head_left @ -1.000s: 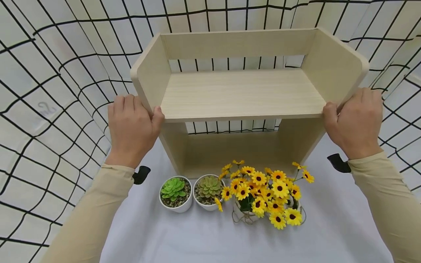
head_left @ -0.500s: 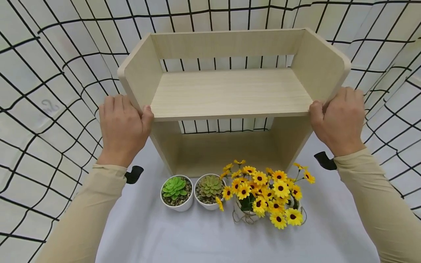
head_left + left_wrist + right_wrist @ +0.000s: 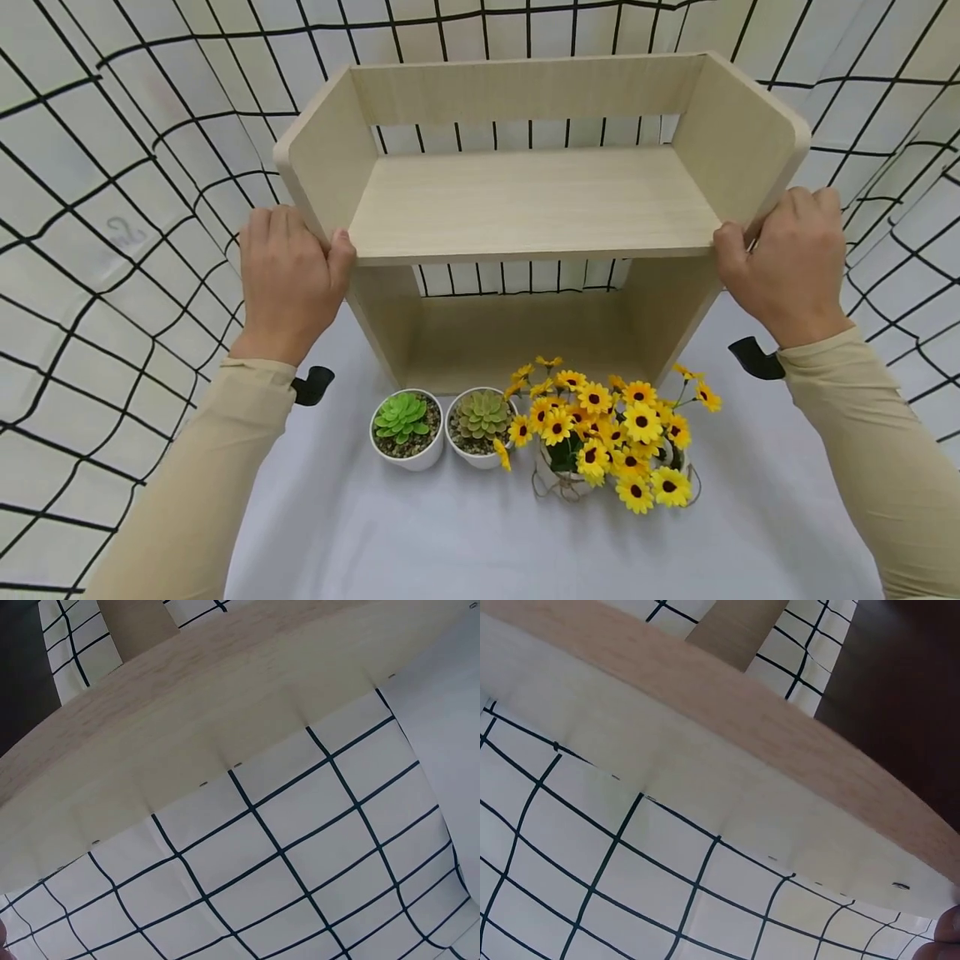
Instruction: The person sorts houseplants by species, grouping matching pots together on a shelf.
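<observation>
A pale wooden two-tier shelf (image 3: 536, 200) stands upright on white cloth. My left hand (image 3: 291, 275) grips its left side panel, thumb at the front by the middle board's end. On the opposite panel, my right hand (image 3: 787, 262) has the same hold, thumb on the front edge and fingers around the outside. The left wrist view shows the panel's long edge (image 3: 225, 697) slanting across, with a bit of finger at the lower left border. In the right wrist view, fingertips (image 3: 946, 930) show at the lower right beside the other panel (image 3: 727, 772).
Before the shelf, a bright green succulent (image 3: 401, 418) and a duller one (image 3: 482, 414) sit in white pots. To their right, yellow flowers (image 3: 611, 433) spread over a twine-tied pot (image 3: 564, 482) and overlap the shelf's lower opening. Black wire mesh (image 3: 112, 250) surrounds the back and sides.
Both hands and the shelf have shifted left relative to the plants, mostly in the first half second. The grip on both panels stays the same, and the pots have not moved.
</observation>
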The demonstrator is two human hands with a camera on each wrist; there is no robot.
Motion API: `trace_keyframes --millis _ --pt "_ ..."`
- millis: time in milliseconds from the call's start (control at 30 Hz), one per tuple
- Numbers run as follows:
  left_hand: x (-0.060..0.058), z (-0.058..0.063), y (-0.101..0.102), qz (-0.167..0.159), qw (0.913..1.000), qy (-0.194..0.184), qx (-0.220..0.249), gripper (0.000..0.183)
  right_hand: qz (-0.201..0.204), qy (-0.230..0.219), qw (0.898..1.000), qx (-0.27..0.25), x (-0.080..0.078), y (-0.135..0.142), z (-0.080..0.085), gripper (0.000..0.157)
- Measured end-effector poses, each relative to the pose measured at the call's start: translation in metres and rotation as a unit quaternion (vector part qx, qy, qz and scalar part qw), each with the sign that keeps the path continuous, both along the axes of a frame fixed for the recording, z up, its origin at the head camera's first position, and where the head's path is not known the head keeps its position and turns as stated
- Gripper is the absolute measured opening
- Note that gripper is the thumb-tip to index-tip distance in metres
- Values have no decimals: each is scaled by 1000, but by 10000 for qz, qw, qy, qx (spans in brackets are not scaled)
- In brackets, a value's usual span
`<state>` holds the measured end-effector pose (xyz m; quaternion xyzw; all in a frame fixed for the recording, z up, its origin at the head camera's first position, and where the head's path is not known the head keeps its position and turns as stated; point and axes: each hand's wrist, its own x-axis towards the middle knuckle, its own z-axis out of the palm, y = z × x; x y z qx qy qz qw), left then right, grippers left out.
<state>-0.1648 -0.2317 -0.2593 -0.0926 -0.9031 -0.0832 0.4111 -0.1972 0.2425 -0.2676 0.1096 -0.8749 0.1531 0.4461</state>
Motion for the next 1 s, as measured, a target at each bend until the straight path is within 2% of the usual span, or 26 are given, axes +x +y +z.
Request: trace_keyframes --millis 300,400,633,800,900,1000 --pt "-6 0 6 -109 9997 -99 176 49 156 161 9997 58 6 8 1 47" --pt "-8 -1 9 -176 9995 -154 220 48 177 143 9997 -64 6 11 0 47" --pt "-11 0 12 -257 9990 -187 324 47 164 -67 9998 -108 8 15 2 47" --pt "-12 0 14 -178 9994 -198 234 49 256 -196 9984 -467 9 16 1 43" --pt "-12 0 12 -121 9996 -190 193 49 384 -384 9974 -476 10 17 -2 48" --pt "-10 -1 10 -109 9997 -121 183 50 637 -498 9964 -253 15 22 -11 61"
